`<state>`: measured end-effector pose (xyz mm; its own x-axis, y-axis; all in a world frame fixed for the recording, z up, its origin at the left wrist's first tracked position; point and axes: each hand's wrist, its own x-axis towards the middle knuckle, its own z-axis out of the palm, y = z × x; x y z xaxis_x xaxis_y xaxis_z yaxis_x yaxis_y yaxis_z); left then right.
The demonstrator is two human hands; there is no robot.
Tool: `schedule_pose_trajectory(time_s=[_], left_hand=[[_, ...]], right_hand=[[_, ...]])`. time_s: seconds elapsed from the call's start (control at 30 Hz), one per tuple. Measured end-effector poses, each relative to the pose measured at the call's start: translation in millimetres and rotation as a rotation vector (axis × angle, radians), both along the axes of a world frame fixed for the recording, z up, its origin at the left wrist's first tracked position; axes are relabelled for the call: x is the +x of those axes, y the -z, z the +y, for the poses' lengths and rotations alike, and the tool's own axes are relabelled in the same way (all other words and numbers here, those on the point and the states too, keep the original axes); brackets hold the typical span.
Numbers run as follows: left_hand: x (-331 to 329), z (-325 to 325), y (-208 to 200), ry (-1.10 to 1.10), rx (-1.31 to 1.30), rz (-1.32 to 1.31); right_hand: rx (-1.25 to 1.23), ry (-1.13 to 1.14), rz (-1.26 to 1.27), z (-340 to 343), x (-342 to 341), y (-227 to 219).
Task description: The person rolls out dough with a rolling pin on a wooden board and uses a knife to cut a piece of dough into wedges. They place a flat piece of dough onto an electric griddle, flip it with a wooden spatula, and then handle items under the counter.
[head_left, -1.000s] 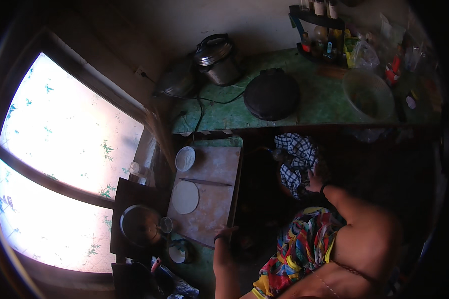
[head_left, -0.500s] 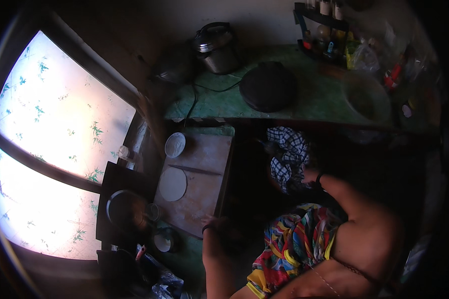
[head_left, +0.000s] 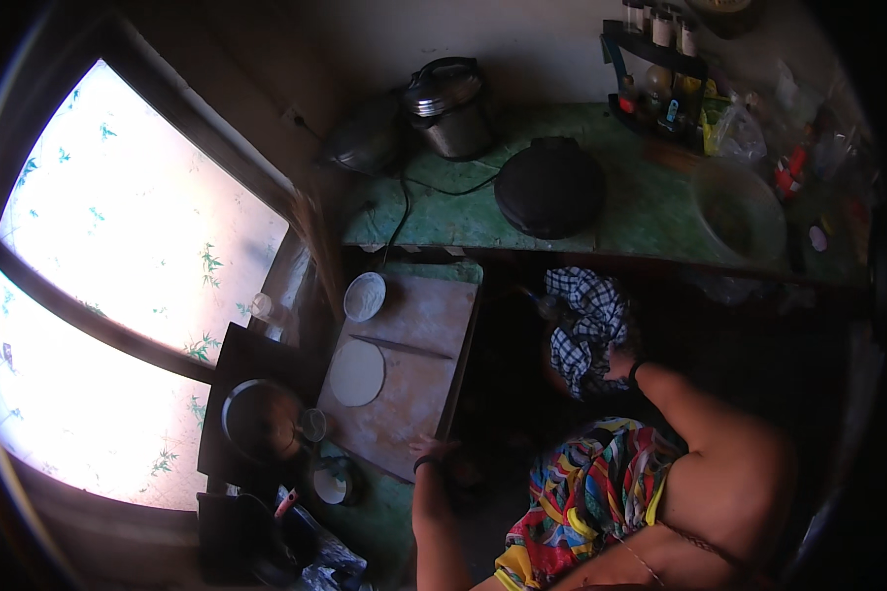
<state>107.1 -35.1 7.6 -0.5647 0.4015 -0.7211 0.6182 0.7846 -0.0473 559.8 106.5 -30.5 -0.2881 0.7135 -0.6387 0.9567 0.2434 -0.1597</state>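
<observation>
Checked cloth (head_left: 589, 320) is bunched right of the board (head_left: 404, 402), touched by the right hand (head_left: 621, 363), whose grip cannot be told; the left hand (head_left: 432, 449) is placed, fingers apart, at the board's edge. Soft, light handling is expected, best by a fold.

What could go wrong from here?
The left hand is at the edge of the board; a nudge might roll the thin rolling pin onto the dough round. The right hand is at the checked cloth; what lies beneath is too dark to see, so it could catch something.
</observation>
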Motion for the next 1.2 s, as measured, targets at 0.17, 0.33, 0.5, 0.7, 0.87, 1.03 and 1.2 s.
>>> schedule_pose_trajectory(time_s=[0.17, 0.33, 0.5, 0.7, 0.87, 1.03, 1.2], left_hand=[[-19.1, -12.2, 10.6, 0.004, -0.021, 0.017], [-4.9, 8.7, -12.4, 0.109, -0.115, 0.067], [6.0, -3.7, -28.1, -0.018, -0.007, 0.122], [11.5, 1.2, -50.2, 0.057, -0.061, 0.01], [-15.3, -19.8, -14.5, 0.041, -0.014, 0.107], [-10.2, -16.5, -23.9, 0.023, -0.019, 0.074], [-19.7, -11.4, -14.0, 0.029, -0.005, 0.05]], right_hand=[[-0.066, -0.064, 0.052, -38.9, -6.4, 0.9], [-0.164, -0.069, 0.165, -129.5, -16.3, -22.9], [-0.221, -0.1, 0.232, -156.2, -37.0, -31.9], [-0.273, -0.085, 0.246, -162.1, -28.6, -28.8], [-0.204, -0.082, 0.167, -109.2, -27.5, -4.3], [-0.089, -0.015, -0.013, -14.3, -20.3, 48.9], [-0.073, -0.008, -0.186, 38.3, -17.2, 71.7]])
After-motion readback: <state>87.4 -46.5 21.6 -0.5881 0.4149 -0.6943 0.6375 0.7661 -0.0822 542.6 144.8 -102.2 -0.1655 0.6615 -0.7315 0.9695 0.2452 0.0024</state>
